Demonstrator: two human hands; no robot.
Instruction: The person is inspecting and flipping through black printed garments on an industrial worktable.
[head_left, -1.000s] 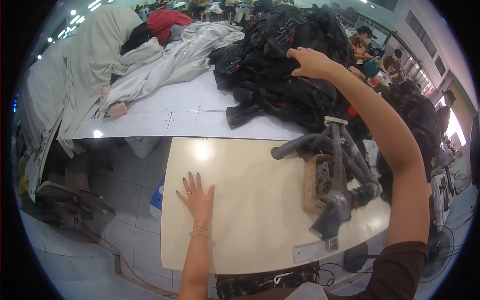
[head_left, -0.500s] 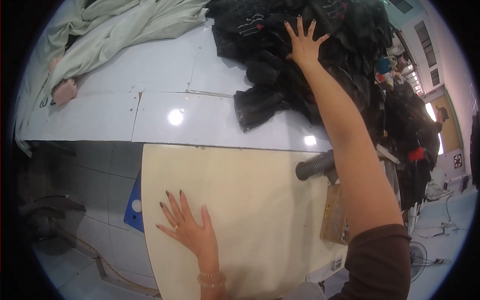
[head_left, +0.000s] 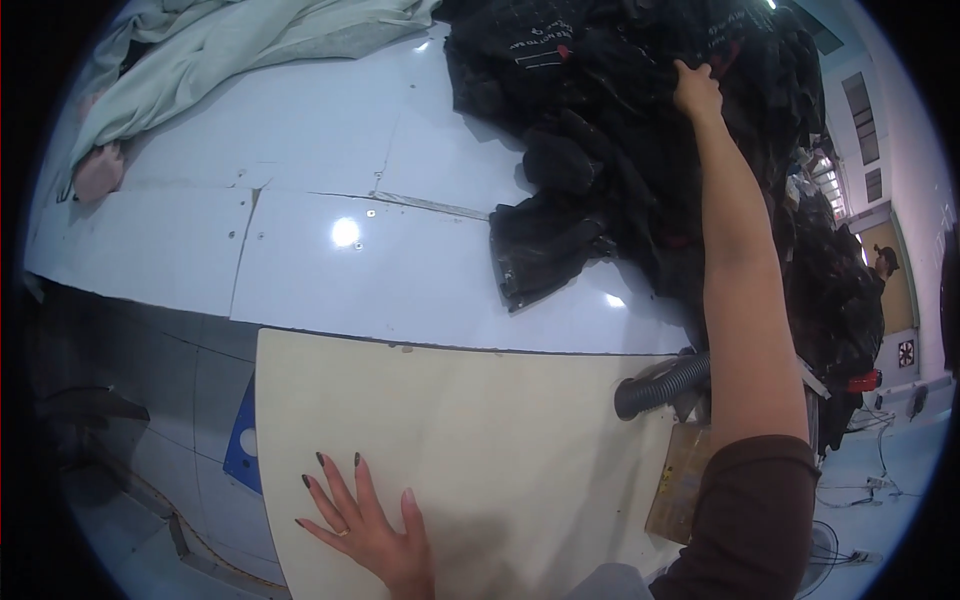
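Since half a sec ago, right hand (head_left: pixel 697 92) has gone from splayed fingers over the black pile to fingers curled down into it; view has tipped closer to the tabletop; left hand (head_left: pixel 368 525) has barely shifted.

Step in hand, as I read it: picking one piece out of the heap of black garments (head_left: pixel 640 150), upper right of frame. Right grip looks closed into the cloth near the heap's top, fingertips buried, so can't tell how much fabric it has or which piece. Left hand lies flat, fingers spread, palm down on the cream board (head_left: pixel 480 440) at bottom centre, holding nothing.

Next move prob. calls for a firm pinch on a single garment and a pull toward the board w/o dragging neighbours along; the tangle could come as a clump.

Heap has no clean long axis, just a mound sprawled on the white tabletop (head_left: pixel 300 250); one dark flap (head_left: pixel 540 250) trails toward lower left, nearest the board. Grey ribbed hose (head_left: pixel 660 380) lies at board's right edge, under the right forearm. Pale green cloth (head_left: pixel 230 50) sits upper left.
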